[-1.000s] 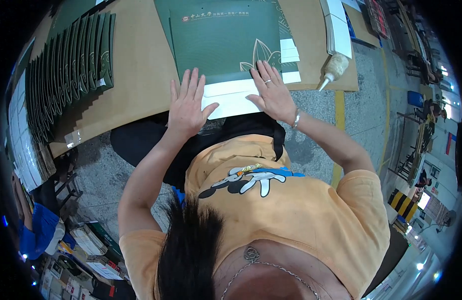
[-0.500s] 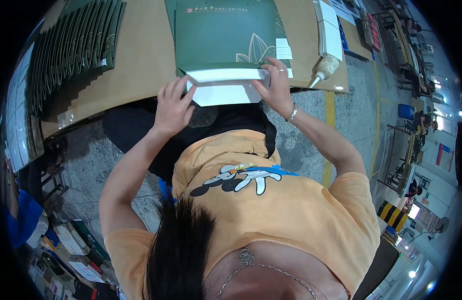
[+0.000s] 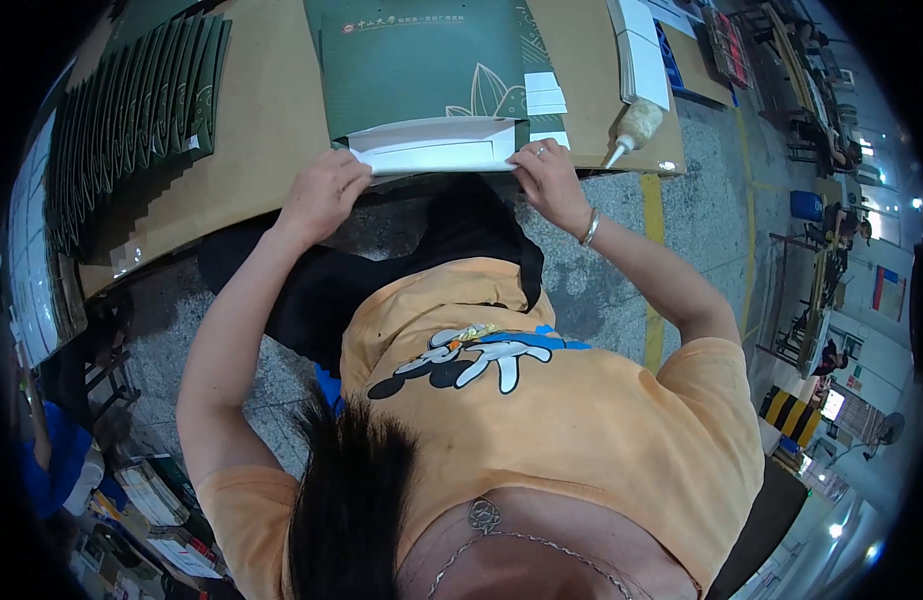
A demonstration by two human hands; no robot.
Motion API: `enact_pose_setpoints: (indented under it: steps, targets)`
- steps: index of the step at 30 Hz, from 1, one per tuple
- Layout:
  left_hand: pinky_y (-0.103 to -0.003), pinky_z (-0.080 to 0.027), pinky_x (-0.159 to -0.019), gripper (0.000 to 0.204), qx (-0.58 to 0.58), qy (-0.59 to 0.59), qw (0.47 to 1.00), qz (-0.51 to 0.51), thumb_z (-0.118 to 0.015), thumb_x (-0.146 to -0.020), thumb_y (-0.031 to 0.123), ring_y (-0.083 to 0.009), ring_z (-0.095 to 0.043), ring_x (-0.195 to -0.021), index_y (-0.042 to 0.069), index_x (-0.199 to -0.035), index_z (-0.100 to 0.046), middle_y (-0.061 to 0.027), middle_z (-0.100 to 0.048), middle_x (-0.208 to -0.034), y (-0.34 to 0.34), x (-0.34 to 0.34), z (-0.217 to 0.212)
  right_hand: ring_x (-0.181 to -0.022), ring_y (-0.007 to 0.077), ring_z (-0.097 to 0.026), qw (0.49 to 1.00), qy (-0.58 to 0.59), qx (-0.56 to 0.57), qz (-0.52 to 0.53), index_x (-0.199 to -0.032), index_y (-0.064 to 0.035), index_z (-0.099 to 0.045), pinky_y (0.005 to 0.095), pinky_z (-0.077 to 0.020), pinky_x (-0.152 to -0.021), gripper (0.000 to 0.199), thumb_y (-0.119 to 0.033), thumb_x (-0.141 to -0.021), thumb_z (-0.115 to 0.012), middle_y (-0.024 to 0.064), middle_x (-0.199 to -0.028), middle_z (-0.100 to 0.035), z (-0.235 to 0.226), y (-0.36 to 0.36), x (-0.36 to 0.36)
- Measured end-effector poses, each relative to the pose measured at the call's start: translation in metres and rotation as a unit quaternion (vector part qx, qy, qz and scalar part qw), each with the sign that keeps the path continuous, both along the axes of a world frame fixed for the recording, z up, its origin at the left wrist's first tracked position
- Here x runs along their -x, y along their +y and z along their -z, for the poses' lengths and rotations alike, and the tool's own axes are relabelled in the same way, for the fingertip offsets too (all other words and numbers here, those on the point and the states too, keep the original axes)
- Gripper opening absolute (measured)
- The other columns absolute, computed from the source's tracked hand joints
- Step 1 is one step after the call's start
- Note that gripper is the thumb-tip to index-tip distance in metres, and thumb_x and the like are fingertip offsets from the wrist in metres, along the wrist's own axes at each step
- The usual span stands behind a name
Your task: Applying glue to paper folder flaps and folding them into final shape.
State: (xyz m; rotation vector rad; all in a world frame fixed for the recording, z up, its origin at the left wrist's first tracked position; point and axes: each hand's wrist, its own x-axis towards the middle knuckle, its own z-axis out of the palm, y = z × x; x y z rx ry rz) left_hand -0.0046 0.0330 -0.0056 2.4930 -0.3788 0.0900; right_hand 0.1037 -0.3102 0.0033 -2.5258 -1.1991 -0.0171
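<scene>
A dark green paper bag (image 3: 421, 75) with a gold leaf outline lies flat on the brown work table, its open end toward me. White flaps (image 3: 431, 150) fold at that end and reach the table's near edge. My left hand (image 3: 326, 195) closes its fingertips on the left end of the near flap. At the flap's right end, my right hand (image 3: 553, 185) pinches the corner between thumb and fingers. Another green sheet shows under the bag's right side, with small white paper pieces (image 3: 544, 95) on it.
Right of the bag rests a glue bottle (image 3: 638, 125) with a white nozzle, below a stack of white card strips (image 3: 641, 55). Several folded green bags (image 3: 141, 115) stand in a row at the left of the brown table (image 3: 266, 90). Other people work at far tables on the right.
Both hands have brought the near white flap up and away from me, so it now stands folded at the bag's end. My fingers have closed on its two ends.
</scene>
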Motion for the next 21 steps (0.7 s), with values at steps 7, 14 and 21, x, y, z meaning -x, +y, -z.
enact_pose_setpoints:
  steps: [7,14,21]
  targets:
    - [-0.043,-0.046,-0.073,0.019,0.040,0.022,0.975,-0.218,-0.068,-0.085,0.022,-0.0317,-0.060,-0.084,0.006,-0.092,-0.062,-0.0128,-0.056,-0.094,-0.012,-0.021,0.007,-0.091,0.0340,-0.056,0.972,0.057,0.087,0.211,-0.092,-0.0014,-0.062,0.0446,-0.0470,-0.079,0.045,-0.044,-0.080,-0.072,0.0165,-0.094,-0.062,-0.004,0.039,-0.035]
    - [-0.042,-0.037,-0.084,0.023,-0.111,-0.072,0.964,-0.230,-0.065,-0.087,0.025,-0.0283,-0.050,-0.097,0.010,-0.105,-0.065,-0.0091,-0.056,-0.098,-0.024,-0.014,0.021,-0.132,0.0389,-0.036,0.958,-0.130,0.032,0.253,-0.136,0.0026,-0.044,0.0514,-0.0310,-0.105,0.080,-0.049,-0.080,-0.071,0.0253,-0.139,-0.042,0.036,0.032,-0.025]
    - [-0.041,-0.037,-0.087,0.033,0.026,-0.022,0.968,-0.247,-0.062,-0.089,0.021,-0.0291,-0.051,-0.099,0.014,-0.122,-0.063,-0.0095,-0.058,-0.099,-0.004,-0.008,0.017,-0.088,0.0321,-0.066,0.918,0.055,-0.183,0.347,-0.117,0.0039,-0.061,0.0375,-0.0518,-0.080,0.052,-0.035,-0.083,-0.071,0.0197,-0.089,-0.069,-0.026,-0.025,-0.080]
